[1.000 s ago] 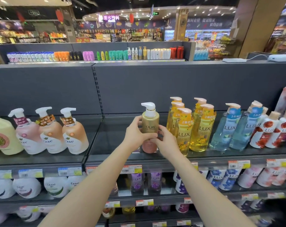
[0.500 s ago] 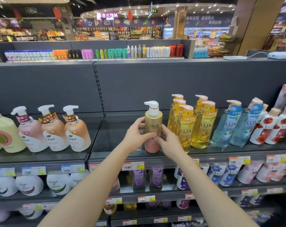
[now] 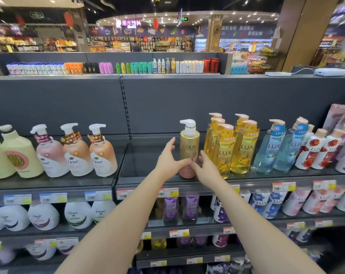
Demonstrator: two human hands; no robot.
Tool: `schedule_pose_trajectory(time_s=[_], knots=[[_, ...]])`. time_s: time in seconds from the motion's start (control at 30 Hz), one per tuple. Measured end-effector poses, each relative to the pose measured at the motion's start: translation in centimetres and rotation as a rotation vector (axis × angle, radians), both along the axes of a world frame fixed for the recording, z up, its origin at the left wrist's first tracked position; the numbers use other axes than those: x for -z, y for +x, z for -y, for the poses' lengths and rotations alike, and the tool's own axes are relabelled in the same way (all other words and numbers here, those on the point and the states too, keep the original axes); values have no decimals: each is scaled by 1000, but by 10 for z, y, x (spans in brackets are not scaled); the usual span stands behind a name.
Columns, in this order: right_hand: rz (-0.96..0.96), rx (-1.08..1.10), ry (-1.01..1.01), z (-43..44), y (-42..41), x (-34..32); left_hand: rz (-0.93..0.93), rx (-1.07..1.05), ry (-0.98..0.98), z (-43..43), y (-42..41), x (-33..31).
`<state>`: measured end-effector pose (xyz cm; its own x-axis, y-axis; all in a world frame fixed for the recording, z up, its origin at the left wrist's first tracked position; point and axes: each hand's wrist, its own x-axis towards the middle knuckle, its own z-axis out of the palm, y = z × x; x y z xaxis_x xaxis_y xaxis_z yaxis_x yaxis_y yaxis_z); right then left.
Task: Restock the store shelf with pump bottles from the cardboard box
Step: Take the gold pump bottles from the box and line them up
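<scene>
A gold and pink Olay pump bottle (image 3: pixel 189 147) with a white pump stands upright on the grey top shelf (image 3: pixel 148 179), just left of the yellow Lux bottles (image 3: pixel 235 151). My left hand (image 3: pixel 167 161) is at its left side, fingers spread and lifted off, thumb resting against its lower front. My right hand (image 3: pixel 206 167) is at its lower right, fingertips just touching it. Neither hand closes around it. The cardboard box is out of view.
Dove pump bottles (image 3: pixel 76 155) and pale yellow bottles (image 3: pixel 15 155) stand on the left shelf section, with a bare gap of shelf between them and the Olay bottle. Blue Lux bottles (image 3: pixel 274 151) and red-flowered ones (image 3: pixel 318 153) fill the right. Lower shelves hold more bottles.
Both hands have loosened from the Olay bottle: the left fingers have opened and lifted away, the right hand has slipped lower. The bottle stays upright on the shelf.
</scene>
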<state>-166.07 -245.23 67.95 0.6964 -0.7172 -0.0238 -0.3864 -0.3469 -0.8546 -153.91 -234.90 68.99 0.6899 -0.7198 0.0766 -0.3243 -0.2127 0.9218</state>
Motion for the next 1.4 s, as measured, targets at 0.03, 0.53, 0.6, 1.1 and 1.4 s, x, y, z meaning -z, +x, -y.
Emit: schedule_pose_trajectory(time_s=[0.03, 0.53, 0.6, 1.1, 1.4], knots=[[-19, 38, -18, -6, -2, 0, -4, -40, -11, -8, -3, 1], [-146, -260, -338, -208, 6, 47, 347, -300, 423, -312, 2, 50], [-167, -354, -381, -240, 5, 50, 439, -355, 599, -361, -10, 53], [-201, -986, -599, -556, 28, 77, 361, -704, 1134, -696, -109, 77], [-274, -1101, -570, -783, 117, 125, 241, -763, 1235, -932, -57, 117]])
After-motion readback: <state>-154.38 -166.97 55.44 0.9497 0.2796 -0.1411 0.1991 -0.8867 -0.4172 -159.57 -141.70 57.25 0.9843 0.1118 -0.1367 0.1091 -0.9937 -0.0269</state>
